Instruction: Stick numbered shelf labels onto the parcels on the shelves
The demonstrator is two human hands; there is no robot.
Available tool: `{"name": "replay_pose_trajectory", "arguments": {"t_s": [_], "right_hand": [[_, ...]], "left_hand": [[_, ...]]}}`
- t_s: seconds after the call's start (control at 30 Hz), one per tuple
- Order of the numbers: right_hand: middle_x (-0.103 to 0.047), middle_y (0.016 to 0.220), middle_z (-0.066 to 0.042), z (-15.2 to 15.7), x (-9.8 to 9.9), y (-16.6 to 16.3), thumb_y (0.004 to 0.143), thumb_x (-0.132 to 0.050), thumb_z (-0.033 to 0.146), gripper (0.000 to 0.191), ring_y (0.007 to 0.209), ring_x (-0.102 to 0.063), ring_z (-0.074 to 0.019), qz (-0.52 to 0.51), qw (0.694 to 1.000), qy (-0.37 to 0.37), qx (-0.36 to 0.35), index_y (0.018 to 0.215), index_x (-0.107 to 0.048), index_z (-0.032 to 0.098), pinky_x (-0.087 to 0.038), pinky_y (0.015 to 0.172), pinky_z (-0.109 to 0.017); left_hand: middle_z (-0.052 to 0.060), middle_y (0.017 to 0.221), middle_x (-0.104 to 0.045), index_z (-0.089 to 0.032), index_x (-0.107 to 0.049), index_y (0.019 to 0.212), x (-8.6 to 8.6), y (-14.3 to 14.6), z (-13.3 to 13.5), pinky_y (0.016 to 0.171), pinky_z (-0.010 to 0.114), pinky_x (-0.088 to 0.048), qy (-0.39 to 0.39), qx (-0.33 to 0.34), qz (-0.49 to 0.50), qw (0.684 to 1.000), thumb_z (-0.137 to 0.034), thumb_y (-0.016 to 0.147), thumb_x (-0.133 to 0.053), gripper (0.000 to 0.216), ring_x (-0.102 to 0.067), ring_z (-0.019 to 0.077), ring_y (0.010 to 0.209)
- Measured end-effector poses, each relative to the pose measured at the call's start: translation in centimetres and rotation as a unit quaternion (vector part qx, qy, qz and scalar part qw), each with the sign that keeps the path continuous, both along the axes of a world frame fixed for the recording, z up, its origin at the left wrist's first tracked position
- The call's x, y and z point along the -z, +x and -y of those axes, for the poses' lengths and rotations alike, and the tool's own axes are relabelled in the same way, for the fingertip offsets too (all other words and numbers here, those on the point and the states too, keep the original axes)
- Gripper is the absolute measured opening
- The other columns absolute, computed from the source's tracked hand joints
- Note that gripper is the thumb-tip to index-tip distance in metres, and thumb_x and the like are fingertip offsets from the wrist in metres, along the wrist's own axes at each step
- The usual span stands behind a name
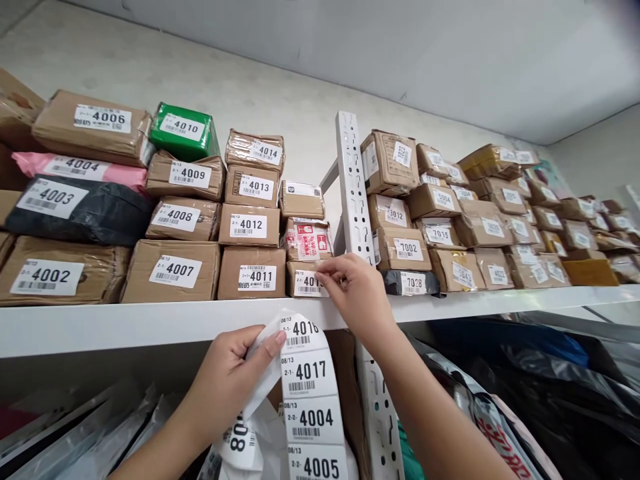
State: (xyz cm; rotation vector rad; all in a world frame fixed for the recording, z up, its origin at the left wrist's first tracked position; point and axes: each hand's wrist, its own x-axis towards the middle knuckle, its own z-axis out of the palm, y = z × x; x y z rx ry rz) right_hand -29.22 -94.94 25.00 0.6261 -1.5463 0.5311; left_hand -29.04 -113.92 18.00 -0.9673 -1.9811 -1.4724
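My left hand (235,373) pinches a long strip of printed number labels (313,423), its top label reading 4016 and the ones below 4017, 4004 and 4005. The strip hangs down in front of the shelf, and part of it curls behind my fingers. My right hand (357,293) is closed, thumb and fingertips at the right end of a label (306,283) on a small carton (294,269). That label's last digit is partly covered. Directly above sits a carton with red print (310,240), under another carton (303,199) with a white shipping label.
Numbered parcels stand stacked along the white shelf (175,323), including a green box (184,128) and a black bag (80,210). A perforated upright (356,193) divides the rows just right of my right hand. Below are plastic-wrapped parcels (500,360).
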Motion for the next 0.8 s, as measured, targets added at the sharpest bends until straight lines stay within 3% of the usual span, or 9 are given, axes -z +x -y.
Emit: {"name": "replay_pose_trajectory", "arguments": {"t_s": [0.07,0.13,0.17,0.23,0.33,0.47,0.57,0.67,0.8], "right_hand": [[-0.056,0.104,-0.014,-0.2,0.1,0.2,0.076,-0.066,0.014,0.022,0.069,-0.058,-0.0173,-0.004,0.997,-0.014,0.075,0.098,-0.067,0.017,-0.051,0.063,-0.037],[-0.052,0.114,-0.017,-0.4,0.6,0.7,0.075,-0.068,0.019,0.037,0.081,-0.059,-0.0227,-0.042,0.995,-0.038,0.086,0.111,-0.062,0.019,-0.052,0.066,-0.042],[-0.053,0.113,-0.016,-0.6,1.0,1.0,0.076,-0.068,0.023,0.038,0.086,-0.059,-0.0241,-0.044,0.997,-0.04,0.044,0.114,-0.06,0.02,-0.052,0.069,-0.042],[-0.06,0.105,-0.011,-0.7,2.0,1.5,0.079,-0.066,0.031,0.039,0.092,-0.06,-0.0228,0.035,0.991,-0.011,-0.126,0.115,-0.057,0.023,-0.054,0.072,-0.039],[-0.065,0.097,-0.006,-0.4,3.8,1.6,0.074,-0.071,0.037,0.041,0.089,-0.063,-0.0185,0.219,0.915,0.019,-0.34,0.112,-0.059,0.025,-0.055,0.07,-0.033],[-0.064,0.08,-0.001,0.4,4.7,1.1,0.071,-0.074,0.031,0.019,0.073,-0.061,-0.0136,0.237,0.893,-0.034,-0.382,0.087,-0.067,0.022,-0.052,0.062,-0.027],[-0.065,0.074,0.0,0.6,4.1,1.1,0.068,-0.077,0.029,0.016,0.067,-0.06,-0.012,0.248,0.878,-0.048,-0.406,0.08,-0.069,0.021,-0.051,0.06,-0.025],[-0.065,0.065,0.001,0.6,3.0,1.5,0.062,-0.081,0.029,0.018,0.059,-0.058,-0.0096,0.285,0.845,-0.082,-0.445,0.071,-0.069,0.02,-0.05,0.057,-0.023],[-0.063,0.06,0.004,0.4,1.1,2.0,0.054,-0.086,0.027,0.023,0.053,-0.055,-0.0062,0.329,0.811,-0.088,-0.476,0.067,-0.069,0.02,-0.047,0.051,-0.018]], "left_hand": [[0.0,0.061,-0.052,-0.017,-0.056,0.065,0.0,0.0,0.2,0.053,0.022,-0.039,0.01,-0.009,-0.013,1.0,-0.056,0.081,-0.052,0.042,-0.045,0.0129,0.058],[0.001,0.061,-0.054,-0.017,-0.057,0.066,0.1,0.0,0.3,0.052,0.022,-0.041,0.025,-0.016,-0.023,0.999,-0.056,0.08,-0.053,0.043,-0.047,0.0134,0.057],[0.001,0.061,-0.055,-0.017,-0.058,0.066,0.1,0.0,0.3,0.051,0.022,-0.041,0.035,-0.019,-0.029,0.999,-0.056,0.08,-0.054,0.043,-0.047,0.0133,0.057],[0.001,0.062,-0.057,-0.017,-0.06,0.065,0.2,0.0,0.3,0.051,0.022,-0.042,0.058,-0.025,-0.044,0.997,-0.055,0.079,-0.055,0.042,-0.048,0.0132,0.056],[0.002,0.063,-0.061,-0.016,-0.063,0.067,0.0,0.1,0.1,0.051,0.023,-0.044,0.063,-0.031,-0.054,0.996,-0.054,0.079,-0.056,0.04,-0.052,0.014,0.057],[0.004,0.085,-0.07,-0.021,-0.069,0.097,-0.9,0.4,-0.3,0.065,0.028,-0.052,0.049,-0.049,-0.037,0.997,-0.047,0.069,-0.071,0.038,-0.063,0.0205,0.077],[0.005,0.097,-0.071,-0.024,-0.068,0.107,-1.5,0.8,-0.9,0.076,0.03,-0.053,0.064,-0.017,-0.049,0.997,-0.044,0.075,-0.068,0.038,-0.064,0.0219,0.09],[0.004,0.097,-0.071,-0.024,-0.069,0.105,-2.0,1.3,-1.4,0.071,0.028,-0.052,0.046,-0.007,-0.091,0.995,-0.045,0.084,-0.056,0.032,-0.063,0.0203,0.088],[0.002,0.087,-0.069,-0.023,-0.066,0.104,-3.0,1.7,-1.8,0.062,0.024,-0.046,0.033,-0.074,-0.181,0.98,-0.044,0.089,-0.049,0.031,-0.06,0.0166,0.078]]}}
